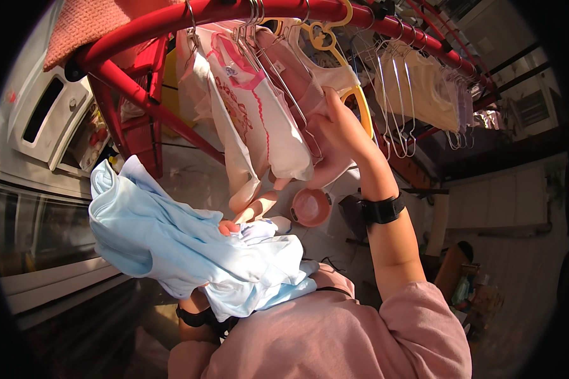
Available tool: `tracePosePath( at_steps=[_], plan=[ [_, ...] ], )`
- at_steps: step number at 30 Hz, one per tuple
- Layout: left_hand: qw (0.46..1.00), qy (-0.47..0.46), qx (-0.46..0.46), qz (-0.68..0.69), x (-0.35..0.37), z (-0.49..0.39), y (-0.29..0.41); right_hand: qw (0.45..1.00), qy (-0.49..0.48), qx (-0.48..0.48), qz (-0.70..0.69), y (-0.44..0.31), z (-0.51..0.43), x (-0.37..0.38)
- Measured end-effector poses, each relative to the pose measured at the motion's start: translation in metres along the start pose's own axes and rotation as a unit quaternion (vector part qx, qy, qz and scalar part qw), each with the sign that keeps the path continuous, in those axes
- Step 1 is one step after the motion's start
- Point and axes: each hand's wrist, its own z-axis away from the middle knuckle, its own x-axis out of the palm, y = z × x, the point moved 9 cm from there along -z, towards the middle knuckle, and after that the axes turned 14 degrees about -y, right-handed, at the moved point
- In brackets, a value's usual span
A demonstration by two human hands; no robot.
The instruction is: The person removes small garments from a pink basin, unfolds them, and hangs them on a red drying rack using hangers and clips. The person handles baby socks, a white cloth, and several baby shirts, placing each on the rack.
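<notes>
Light blue and white clothes (170, 232) lie bunched over my left forearm. Only fingertips of my left hand (229, 228) show among the folds, so its hold is mostly hidden. My right hand (336, 113) is raised to the rack, its fingers pinching a dusty pink garment (308, 94) that hangs on a wire hanger (291, 102). Left of it hangs a white garment with pink trim (270, 123). A yellow plastic hanger (364, 111) bearing a cream garment (334, 76) hangs just beyond my right hand.
A red tubular drying rack (275, 10) curves across the top, with a slanted red brace at left. Several wire hangers (398, 99) and a beige garment (417, 85) hang to the right. A pink basin (311, 207) is on the floor. A coral knitted cloth (90, 33) drapes the rack's left end.
</notes>
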Motion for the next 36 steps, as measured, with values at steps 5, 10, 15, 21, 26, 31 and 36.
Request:
tracePosePath(
  at_steps=[5, 10, 15, 21, 26, 31, 36],
  plan=[
    [0.999, -0.006, 0.044, -0.008, 0.007, 0.007, -0.008, 0.995, -0.029, 0.066, 0.067, 0.019, 0.006, 0.004],
    [0.994, -0.092, 0.056, -0.036, 0.006, 0.007, -0.007, 0.994, -0.026, 0.051, 0.094, 0.002, 0.003, 0.007],
    [0.995, -0.089, 0.039, -0.02, 0.006, 0.013, -0.008, 0.984, 0.031, 0.093, 0.152, -0.014, -0.008, 0.009],
    [0.999, -0.051, 0.017, 0.009, 0.009, 0.016, -0.012, 0.991, 0.088, 0.094, 0.029, -0.022, -0.006, 0.018],
    [0.999, -0.04, 0.011, 0.012, 0.009, 0.016, -0.009, 0.989, 0.123, 0.053, 0.058, -0.031, -0.009, 0.011],
    [1.0, -0.024, 0.006, 0.015, 0.01, 0.019, -0.009, 0.985, 0.14, -0.001, 0.105, -0.047, -0.009, 0.005],
    [1.0, -0.014, 0.008, 0.024, 0.009, 0.02, -0.007, 0.973, 0.133, 0.015, 0.186, -0.068, -0.003, -0.018]
  ],
)
